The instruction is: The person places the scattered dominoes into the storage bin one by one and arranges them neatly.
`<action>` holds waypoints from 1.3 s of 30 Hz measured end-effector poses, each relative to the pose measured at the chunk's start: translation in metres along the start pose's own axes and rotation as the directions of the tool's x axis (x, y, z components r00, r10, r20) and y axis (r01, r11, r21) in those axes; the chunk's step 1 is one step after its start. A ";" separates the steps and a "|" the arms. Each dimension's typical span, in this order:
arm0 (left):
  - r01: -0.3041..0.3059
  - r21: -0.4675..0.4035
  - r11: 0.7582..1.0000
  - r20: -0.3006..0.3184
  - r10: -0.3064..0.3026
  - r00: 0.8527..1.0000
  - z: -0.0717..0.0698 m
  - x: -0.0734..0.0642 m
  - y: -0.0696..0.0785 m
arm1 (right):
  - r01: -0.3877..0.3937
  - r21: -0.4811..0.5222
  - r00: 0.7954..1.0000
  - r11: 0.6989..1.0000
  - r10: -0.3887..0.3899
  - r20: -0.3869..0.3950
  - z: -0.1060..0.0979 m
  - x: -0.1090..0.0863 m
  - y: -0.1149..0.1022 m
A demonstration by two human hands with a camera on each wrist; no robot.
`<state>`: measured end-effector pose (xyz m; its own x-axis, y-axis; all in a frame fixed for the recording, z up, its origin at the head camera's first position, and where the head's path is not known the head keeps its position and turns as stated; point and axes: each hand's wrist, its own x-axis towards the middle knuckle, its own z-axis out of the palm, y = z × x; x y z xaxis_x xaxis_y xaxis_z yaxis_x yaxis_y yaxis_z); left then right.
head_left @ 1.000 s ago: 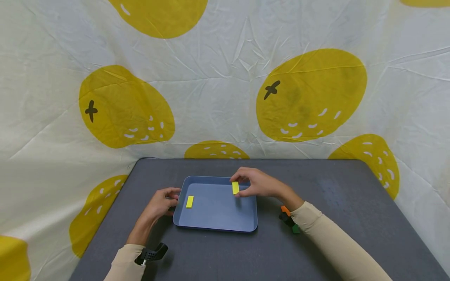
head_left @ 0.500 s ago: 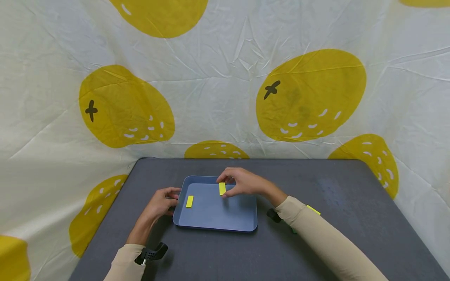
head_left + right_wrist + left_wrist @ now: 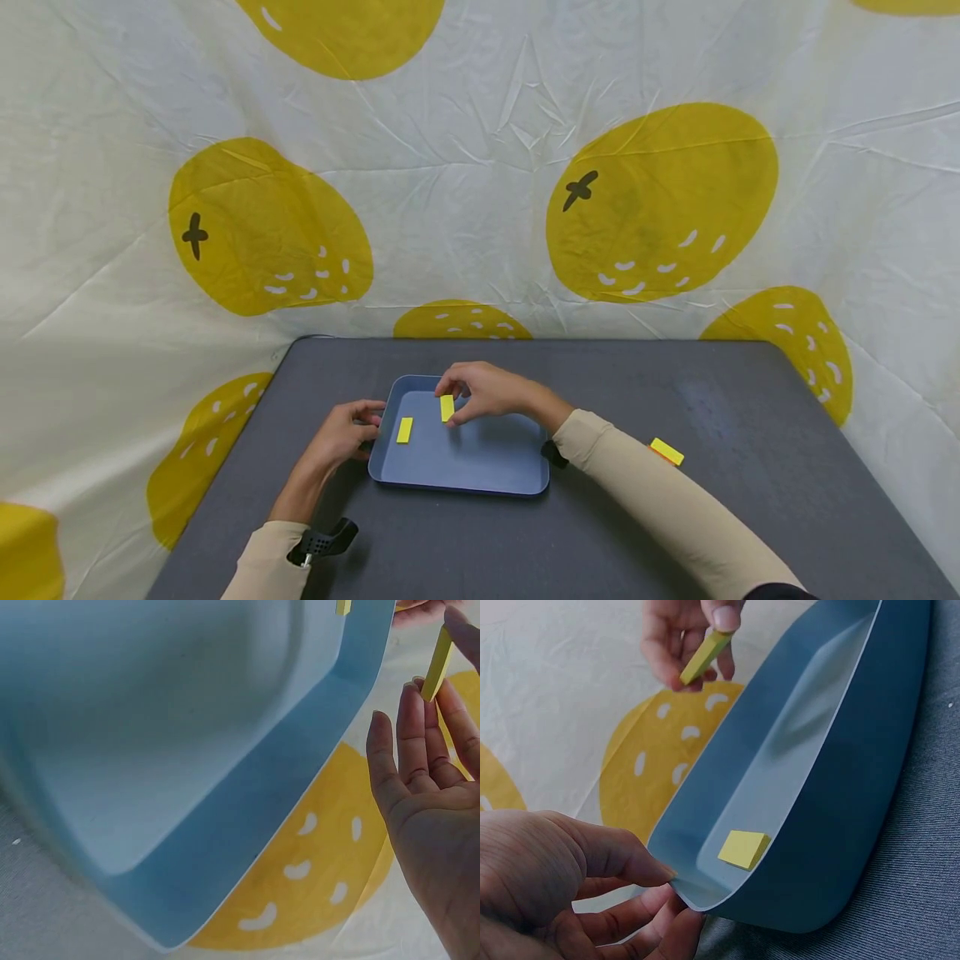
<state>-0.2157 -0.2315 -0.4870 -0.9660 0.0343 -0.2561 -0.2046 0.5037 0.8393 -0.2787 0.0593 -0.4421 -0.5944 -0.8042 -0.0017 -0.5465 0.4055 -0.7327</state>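
Observation:
A blue-grey tray (image 3: pixel 480 471) lies on the dark table. My left hand (image 3: pixel 341 432) holds its left rim, the thumb at the edge and the fingers along the outer wall in the left wrist view. Between the thumb and fingertips of my right hand (image 3: pixel 495 390) is a small yellow block (image 3: pixel 447 408), raised over the tray's far part. A second yellow block (image 3: pixel 742 849) lies flat inside the tray near the left end. The right wrist view shows the pinched block (image 3: pixel 438 664) held by its two ends.
Right of the tray, partly behind the right sleeve (image 3: pixel 652 483), sit a yellow block (image 3: pixel 669 451) and an orange edge beneath it. A white cloth (image 3: pixel 465 225) with yellow fruit prints hangs behind the table (image 3: pixel 600 367).
My right hand has moved left over the tray with the yellow block. The sleeve now covers the orange and green pieces seen earlier and uncovers a yellow one. My left hand stays put.

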 end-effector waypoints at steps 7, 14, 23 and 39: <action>0.013 0.004 1.000 -0.012 -0.013 1.000 0.001 0.002 0.001 | 0.007 -0.051 1.000 0.999 -0.007 0.007 0.005 0.017 -0.003; 0.008 0.000 1.000 0.002 -0.008 1.000 0.001 0.001 0.001 | 0.012 -0.075 1.000 0.997 -0.010 0.027 0.013 0.028 -0.001; 0.011 -0.005 1.000 -0.006 -0.011 1.000 0.002 0.001 0.002 | -0.025 -0.118 0.999 0.993 0.030 0.045 0.021 0.038 -0.001; 0.011 -0.028 1.000 -0.017 -0.011 1.000 0.002 0.003 0.000 | -0.078 -0.176 0.995 0.981 0.088 0.051 0.044 0.055 0.000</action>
<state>-0.2181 -0.2294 -0.4887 -0.9661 0.0142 -0.2576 -0.2195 0.4797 0.8496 -0.2853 -0.0042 -0.4725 -0.6093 -0.7865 -0.1006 -0.5941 0.5368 -0.5991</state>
